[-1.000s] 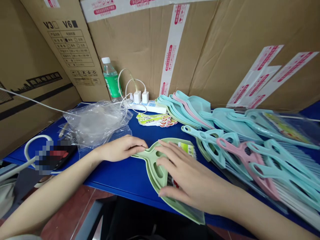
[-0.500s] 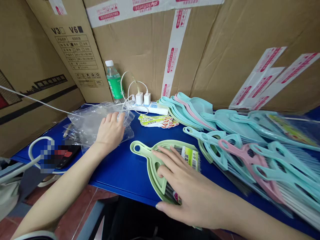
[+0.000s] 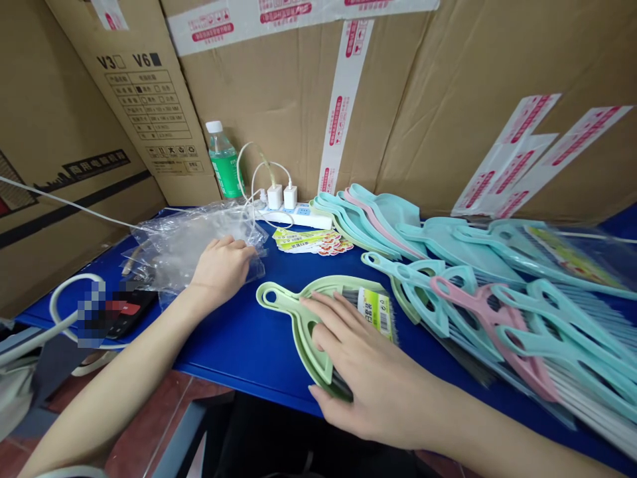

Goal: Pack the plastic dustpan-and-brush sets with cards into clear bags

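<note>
My left hand (image 3: 222,269) lies with curved fingers on a crumpled clear plastic bag (image 3: 184,249), holding nothing I can make out. My right hand (image 3: 361,362) is spread over a pale green dustpan (image 3: 281,299), with the thumb at its near edge. Tucked into the dustpan is a dark-bristled hand brush (image 3: 375,312) bearing a yellow-green label. Part of the set is hidden under my palm. Beyond my right fingers lie stacks of aqua and pink dustpans (image 3: 373,219) and brushes (image 3: 478,312). Colourful sticker labels (image 3: 313,242) sit between my hands, farther back.
The blue table (image 3: 233,352) ends in a front edge just below my hands. Cardboard boxes (image 3: 279,86) form a wall behind it. A power strip (image 3: 293,216) with white chargers, a green-labelled water bottle (image 3: 223,159), a white cable (image 3: 64,309) and a pixelated dark device (image 3: 117,309) stand nearby.
My left hand has moved off the dustpan handle and back onto the plastic bag. The green dustpan has turned, its handle now showing, with my right hand still on it.
</note>
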Tool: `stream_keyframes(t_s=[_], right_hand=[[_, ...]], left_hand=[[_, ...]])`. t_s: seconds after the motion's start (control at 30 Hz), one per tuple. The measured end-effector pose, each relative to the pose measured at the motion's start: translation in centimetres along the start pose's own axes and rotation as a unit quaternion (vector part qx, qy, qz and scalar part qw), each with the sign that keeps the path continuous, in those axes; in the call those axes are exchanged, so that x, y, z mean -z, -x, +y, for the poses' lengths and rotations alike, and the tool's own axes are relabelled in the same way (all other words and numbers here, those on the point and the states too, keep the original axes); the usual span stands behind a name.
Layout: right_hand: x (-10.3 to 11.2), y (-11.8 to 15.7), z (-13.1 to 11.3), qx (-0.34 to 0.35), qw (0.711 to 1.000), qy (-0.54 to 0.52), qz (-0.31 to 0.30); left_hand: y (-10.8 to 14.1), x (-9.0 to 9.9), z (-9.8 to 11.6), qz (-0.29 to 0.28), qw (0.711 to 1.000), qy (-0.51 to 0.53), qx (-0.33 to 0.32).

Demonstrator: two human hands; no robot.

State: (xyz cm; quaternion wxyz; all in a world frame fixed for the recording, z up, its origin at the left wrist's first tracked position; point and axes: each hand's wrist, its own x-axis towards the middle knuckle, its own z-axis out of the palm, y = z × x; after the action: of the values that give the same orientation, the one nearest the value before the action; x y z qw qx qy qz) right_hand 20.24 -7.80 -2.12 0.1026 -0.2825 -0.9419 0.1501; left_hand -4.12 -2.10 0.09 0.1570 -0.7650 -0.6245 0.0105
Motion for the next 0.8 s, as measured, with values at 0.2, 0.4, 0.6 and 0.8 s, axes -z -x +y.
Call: stream_keyframes(t_s=[0.2,0.4,0.6,0.8], right_hand=[[-0.2,-0.1,0.2,0.002,0.999,0.013,0.035],[-0.2,-0.2,0.4,-0.007,0.998,0.017,0.055],[-0.3,-0.1,0.5,-0.008,0.998,0.022,0.06],[-0.3,-0.1,0.5,-0.009,0.996,0.037,0.084]], left_hand=[[0.1,-0.6,-0.6,-0.026,0.989,0.118,-0.085],[0.5,0.3,-1.1,-0.094,0.948,0.236,-0.189],[0.9,1.3,-1.3,-0.136,0.913,0.301,-0.238],[1.3,1.4,-2.1,-0.186,0.894,0.316,-0.258]])
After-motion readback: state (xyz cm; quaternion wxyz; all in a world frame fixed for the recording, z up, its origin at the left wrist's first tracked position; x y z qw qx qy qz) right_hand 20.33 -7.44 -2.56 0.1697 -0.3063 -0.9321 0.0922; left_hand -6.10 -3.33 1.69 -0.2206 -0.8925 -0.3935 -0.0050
